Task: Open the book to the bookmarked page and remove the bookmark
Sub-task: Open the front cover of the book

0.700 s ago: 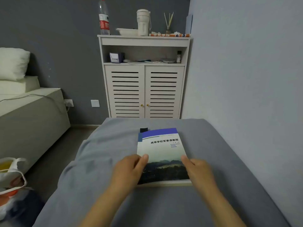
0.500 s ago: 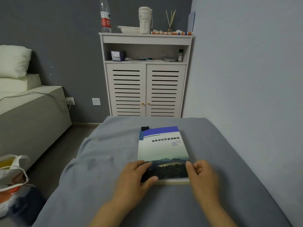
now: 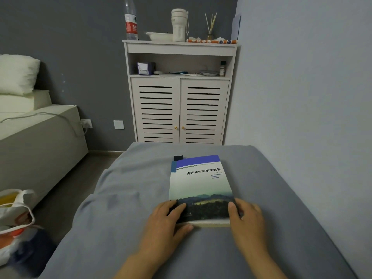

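A closed book with a blue top band and a landscape picture lies flat on the grey-covered bed. A dark bookmark tab sticks out of its far edge near the spine. My left hand rests on the book's near left corner, fingers on the cover and thumb at the lower edge. At the near right corner my right hand grips the open side of the pages, thumb on the cover.
A pale wall runs close along the bed's right side. A white slatted cabinet stands beyond the bed's foot. Another bed with pillows is at the left, and bags sit on the floor.
Both hands slid back along the cover to the book's near corners. The book stays closed and in place.
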